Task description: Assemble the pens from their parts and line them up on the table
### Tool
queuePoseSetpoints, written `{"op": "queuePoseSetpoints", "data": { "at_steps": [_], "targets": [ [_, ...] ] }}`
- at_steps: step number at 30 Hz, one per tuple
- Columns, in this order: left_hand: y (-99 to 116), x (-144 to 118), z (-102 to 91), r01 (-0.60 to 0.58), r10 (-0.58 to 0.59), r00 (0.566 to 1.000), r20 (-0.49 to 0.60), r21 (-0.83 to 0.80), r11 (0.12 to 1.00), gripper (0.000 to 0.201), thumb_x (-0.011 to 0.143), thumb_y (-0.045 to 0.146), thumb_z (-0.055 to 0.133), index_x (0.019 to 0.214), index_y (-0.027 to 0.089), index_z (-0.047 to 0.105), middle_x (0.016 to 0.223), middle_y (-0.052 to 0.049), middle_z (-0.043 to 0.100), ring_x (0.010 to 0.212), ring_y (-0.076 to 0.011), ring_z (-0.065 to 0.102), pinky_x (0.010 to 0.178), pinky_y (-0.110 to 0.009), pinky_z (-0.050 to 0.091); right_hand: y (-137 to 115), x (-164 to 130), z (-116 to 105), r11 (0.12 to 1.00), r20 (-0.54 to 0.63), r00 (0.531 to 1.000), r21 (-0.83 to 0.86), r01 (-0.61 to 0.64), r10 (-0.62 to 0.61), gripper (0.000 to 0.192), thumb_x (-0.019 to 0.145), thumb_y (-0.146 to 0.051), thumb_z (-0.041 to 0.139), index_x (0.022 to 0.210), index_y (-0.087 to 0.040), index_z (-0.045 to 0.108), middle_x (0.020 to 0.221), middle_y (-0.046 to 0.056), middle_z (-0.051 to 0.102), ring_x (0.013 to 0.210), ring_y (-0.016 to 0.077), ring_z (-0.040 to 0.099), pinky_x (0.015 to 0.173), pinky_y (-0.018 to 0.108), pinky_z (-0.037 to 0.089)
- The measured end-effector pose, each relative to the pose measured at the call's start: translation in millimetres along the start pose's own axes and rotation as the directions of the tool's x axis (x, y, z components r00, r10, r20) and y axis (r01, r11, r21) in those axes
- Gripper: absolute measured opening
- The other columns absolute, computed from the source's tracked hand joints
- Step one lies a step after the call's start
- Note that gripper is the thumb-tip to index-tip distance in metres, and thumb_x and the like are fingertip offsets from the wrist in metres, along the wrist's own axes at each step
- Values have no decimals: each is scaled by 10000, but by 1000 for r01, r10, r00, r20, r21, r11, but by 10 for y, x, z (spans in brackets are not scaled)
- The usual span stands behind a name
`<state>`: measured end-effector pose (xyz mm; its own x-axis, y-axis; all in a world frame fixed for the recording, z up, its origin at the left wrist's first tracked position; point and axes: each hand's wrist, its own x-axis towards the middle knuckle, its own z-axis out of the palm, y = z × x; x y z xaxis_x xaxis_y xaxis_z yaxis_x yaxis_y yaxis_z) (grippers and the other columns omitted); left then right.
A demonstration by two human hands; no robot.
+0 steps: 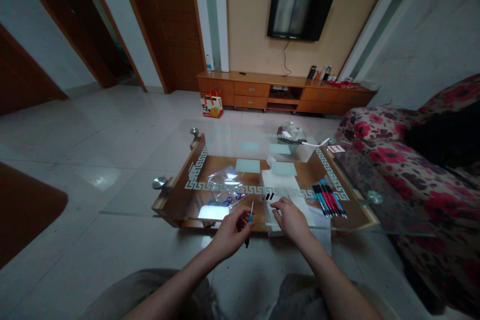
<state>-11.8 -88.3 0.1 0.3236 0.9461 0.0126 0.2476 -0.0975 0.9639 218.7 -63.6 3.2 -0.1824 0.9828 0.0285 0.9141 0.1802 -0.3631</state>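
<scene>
My left hand [237,227] is closed around a pen [250,218] with a blue body. A thin pale length sticks up from its top, and a dark end shows below my fingers. My right hand [290,217] hovers over the near part of the glass table, thumb and index fingertips close together; whatever is between them is too small to make out. Just beyond those fingertips lie small black pieces [270,196]. Further right, several blue, red and black pens [330,199] lie side by side in a row.
Under the glass table top [131,185], a white box [279,180] shows. Clear plastic bags [225,182] lie left of centre. A lined waste basket [291,135] stands beyond the table, and a floral sofa [423,160] is at the right.
</scene>
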Motion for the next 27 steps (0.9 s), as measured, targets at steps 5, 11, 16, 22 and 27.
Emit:
{"op": "queuePoseSetpoints", "data": {
  "at_steps": [5, 11, 16, 22, 27],
  "targets": [
    [-12, 7, 5, -4, 4, 1000, -10, -15, 1000, 273, 870, 332, 590, 1094, 177, 582, 806, -17, 625, 673, -126, 569, 584, -208, 419, -16, -2, -43, 1000, -2, 1000, -2, -25, 25, 254, 913, -217, 527, 1083, -253, 712, 1055, 67, 637, 1000, 189, 622, 838, 255, 446],
    [-25, 9, 11, -6, 6, 1000, -9, -15, 1000, 286, 871, 341, 586, 1106, 179, 580, 809, -18, 632, 666, -125, 564, 578, -209, 417, 0, -9, -31, 999, 2, 1000, -28, -15, 15, 235, 910, -215, 531, 1056, -249, 712, 1030, 63, 637, 976, 191, 623, 814, 259, 440],
    [-3, 5, 5, -8, 8, 1000, -10, -8, 1000, 269, 872, 338, 585, 1091, 180, 583, 815, -17, 631, 671, -125, 560, 588, -212, 424, 13, -15, -25, 999, -17, 1000, -27, -20, 19, 170, 893, -212, 552, 990, -230, 690, 1036, 53, 635, 977, 189, 616, 800, 259, 425],
    [9, -1, -3, -3, 3, 1000, -6, -2, 1000, 273, 878, 333, 580, 1103, 179, 578, 820, -19, 628, 679, -128, 560, 587, -211, 420, 10, -7, -20, 999, 13, 1000, -39, -20, 21, 150, 897, -217, 536, 912, -221, 685, 971, 51, 638, 929, 184, 621, 774, 260, 415],
    [-4, 4, 2, -4, 4, 1000, 0, -9, 1000, 255, 882, 319, 580, 1095, 179, 572, 803, -10, 621, 662, -117, 545, 585, -202, 414, 11, -13, -10, 1000, 16, 1000, -25, -15, 15, 127, 889, -212, 548, 882, -213, 675, 954, 56, 640, 904, 184, 617, 762, 262, 412]
  ]
}}
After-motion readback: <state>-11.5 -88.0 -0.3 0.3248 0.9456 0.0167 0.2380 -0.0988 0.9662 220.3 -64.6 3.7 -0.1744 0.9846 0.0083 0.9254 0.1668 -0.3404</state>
